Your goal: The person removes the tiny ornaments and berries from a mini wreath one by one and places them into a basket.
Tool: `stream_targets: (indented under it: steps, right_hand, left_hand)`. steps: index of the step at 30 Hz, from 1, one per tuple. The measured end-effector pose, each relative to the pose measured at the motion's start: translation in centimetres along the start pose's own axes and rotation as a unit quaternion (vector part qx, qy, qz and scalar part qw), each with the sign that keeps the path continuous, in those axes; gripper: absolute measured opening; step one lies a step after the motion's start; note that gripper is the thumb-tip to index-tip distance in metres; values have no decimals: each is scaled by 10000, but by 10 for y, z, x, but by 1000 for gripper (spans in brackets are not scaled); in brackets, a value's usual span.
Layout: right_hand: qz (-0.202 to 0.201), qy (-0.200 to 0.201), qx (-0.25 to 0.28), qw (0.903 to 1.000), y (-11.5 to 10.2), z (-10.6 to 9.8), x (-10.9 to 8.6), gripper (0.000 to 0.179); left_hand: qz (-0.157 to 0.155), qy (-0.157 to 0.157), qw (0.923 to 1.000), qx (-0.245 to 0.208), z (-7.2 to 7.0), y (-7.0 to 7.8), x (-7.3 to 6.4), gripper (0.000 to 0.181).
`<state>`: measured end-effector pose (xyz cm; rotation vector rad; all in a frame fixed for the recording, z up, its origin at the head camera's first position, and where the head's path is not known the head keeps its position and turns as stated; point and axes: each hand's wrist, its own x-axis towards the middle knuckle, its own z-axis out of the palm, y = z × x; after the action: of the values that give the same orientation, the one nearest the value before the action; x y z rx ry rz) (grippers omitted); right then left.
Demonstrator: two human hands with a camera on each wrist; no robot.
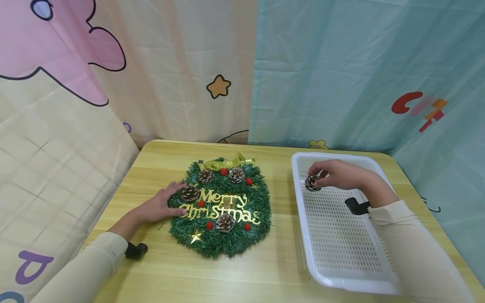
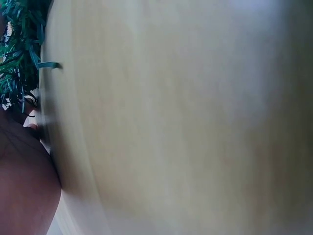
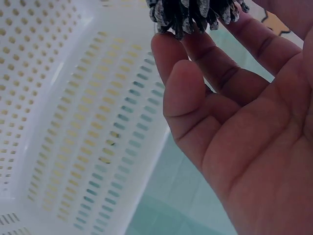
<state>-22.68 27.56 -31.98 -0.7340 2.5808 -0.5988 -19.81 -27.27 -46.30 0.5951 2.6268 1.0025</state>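
A green tinsel wreath (image 1: 235, 242) with gold "Merry Christmas" lettering (image 1: 223, 206) lies flat on the table. My left hand (image 1: 163, 204) rests on its left edge, fingers spread beside a pine cone (image 1: 190, 192) and thumb on the lettering. In the left wrist view only part of that hand and some green tinsel (image 2: 19, 54) show. My right hand (image 1: 342, 174) pinches another pine cone (image 1: 312, 183) over the far left part of a white plastic basket (image 1: 299, 202). In the right wrist view, fingertips hold the frosted cone (image 3: 190, 14) from below, its top cut off.
Pine cones (image 1: 225, 223), red balls (image 1: 247, 227), a gold star (image 1: 195, 236) and a gold ribbon (image 1: 223, 163) decorate the wreath. The basket has slotted walls and a raised rim. Printed curtains (image 1: 322, 75) hang behind and beside the wooden table (image 1: 282, 261).
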Motion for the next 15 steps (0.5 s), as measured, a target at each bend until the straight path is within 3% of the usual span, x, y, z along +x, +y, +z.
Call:
stream_targets:
  steps: [9,15]
  right_hand:
    - [115,166,98,9997,23,15,10,24]
    - [410,331,160,9985,35,27,16,27]
  left_hand:
    - [-109,4,9999,21,-1,2,0,94]
    - [-96,4,10000,28,-1,1,0,94]
